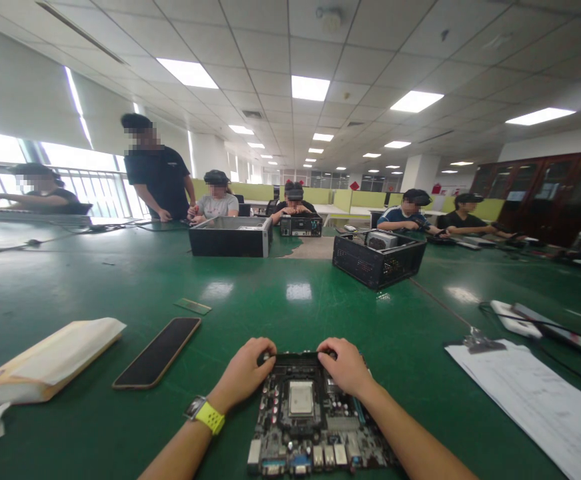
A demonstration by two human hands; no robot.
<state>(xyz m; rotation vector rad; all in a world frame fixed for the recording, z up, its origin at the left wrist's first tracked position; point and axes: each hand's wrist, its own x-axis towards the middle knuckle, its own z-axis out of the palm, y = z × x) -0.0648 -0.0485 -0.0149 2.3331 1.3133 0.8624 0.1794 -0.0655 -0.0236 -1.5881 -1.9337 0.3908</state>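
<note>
A dark motherboard (315, 427) lies on the green table right in front of me, its row of ports toward me. A square silver chip (301, 399) sits in the socket on its upper middle. At the board's far left corner is my left hand (250, 367), thumb and fingers closed on the edge. My right hand (343, 363) grips the same far edge, further right, with thumb and fingers. A yellow-green watch band (210, 417) is around my left wrist.
Left on the table (230, 333) are a phone (157, 353), a tissue pack (50, 360) and a small clear strip (193, 306). To the right lie a clipboard with papers (535, 400) and cables. Computer cases (227, 240) (377, 257) stand farther back; several people are beyond.
</note>
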